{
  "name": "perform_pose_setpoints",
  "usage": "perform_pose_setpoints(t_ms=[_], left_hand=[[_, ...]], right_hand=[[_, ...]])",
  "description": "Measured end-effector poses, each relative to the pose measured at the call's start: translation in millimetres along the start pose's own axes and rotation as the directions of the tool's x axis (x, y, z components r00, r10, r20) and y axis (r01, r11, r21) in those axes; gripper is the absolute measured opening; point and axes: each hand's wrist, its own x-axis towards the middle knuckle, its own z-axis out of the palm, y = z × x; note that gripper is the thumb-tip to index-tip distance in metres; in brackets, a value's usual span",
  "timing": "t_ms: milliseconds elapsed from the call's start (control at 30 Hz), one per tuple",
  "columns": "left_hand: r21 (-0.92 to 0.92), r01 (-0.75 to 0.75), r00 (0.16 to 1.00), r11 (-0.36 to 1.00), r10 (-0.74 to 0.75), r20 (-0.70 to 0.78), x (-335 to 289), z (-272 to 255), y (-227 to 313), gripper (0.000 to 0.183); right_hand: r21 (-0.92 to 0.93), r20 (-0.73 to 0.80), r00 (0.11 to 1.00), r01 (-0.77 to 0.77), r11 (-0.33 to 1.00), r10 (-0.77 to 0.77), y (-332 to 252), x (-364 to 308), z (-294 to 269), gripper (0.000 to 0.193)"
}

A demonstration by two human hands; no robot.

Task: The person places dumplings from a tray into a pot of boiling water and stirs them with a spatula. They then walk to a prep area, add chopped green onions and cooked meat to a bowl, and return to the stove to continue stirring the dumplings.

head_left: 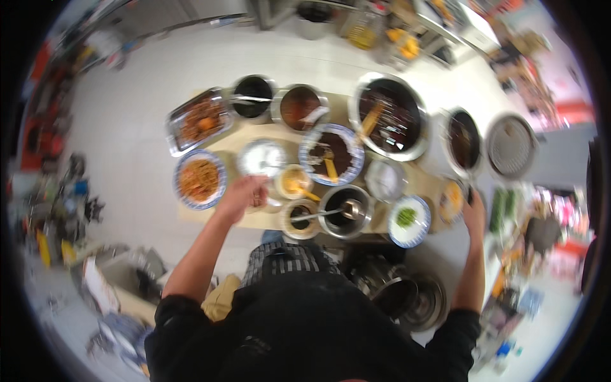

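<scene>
My left hand [247, 193], smeared by motion, hovers over the table's near left side with its fingers curled; whether anything is in them is hidden. Close by are a round tray of white stuff [262, 157], a small bowl of yellow stuff [293, 181] and a blue-rimmed plate of orange-brown food [200, 179]. On the right, my right hand [474, 213] is closed around a dark handle [470, 193] below the rim of a tall metal pot [443, 149]; what it belongs to is unclear. A plate of yellow pieces [451, 202] and a plate of chopped greens [409, 221] lie beside it.
A large pot of dark liquid [393, 118] stands at the back, with a plate of dark sauce [331, 155] nearer. A metal pot with a ladle [345, 212] sits at the front edge. A metal tray of food [200, 121] is far left, a perforated lid [511, 146] far right.
</scene>
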Motion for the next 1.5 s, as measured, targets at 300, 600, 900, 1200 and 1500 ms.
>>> perform_pose_setpoints(t_ms=[300,600,900,1200,1500], left_hand=[[0.786,0.226,0.455,0.576,0.651,-0.608,91,-284,58,0.036],[0.387,0.398,0.610,0.832,0.076,-0.789,168,-377,-15,0.037],[0.028,-0.224,0.803,0.974,0.201,-0.561,151,-408,-3,0.023],[0.057,-0.421,0.719,0.905,0.371,-0.587,55,-373,99,0.030],[-0.142,-0.484,0.868,0.864,0.495,0.052,42,-74,184,0.040]], right_hand=[[-0.394,-0.201,0.979,-0.105,0.913,0.026,15,-13,69,0.048],[-0.274,-0.207,0.954,-0.268,0.924,0.215,-26,-20,84,0.050],[-0.045,-0.291,0.893,-0.371,0.927,0.344,-47,-18,83,0.054],[-0.036,-0.331,0.894,-0.333,0.942,0.303,5,-22,82,0.055],[0.947,0.225,0.879,-0.299,0.118,0.421,32,-31,27,0.024]])
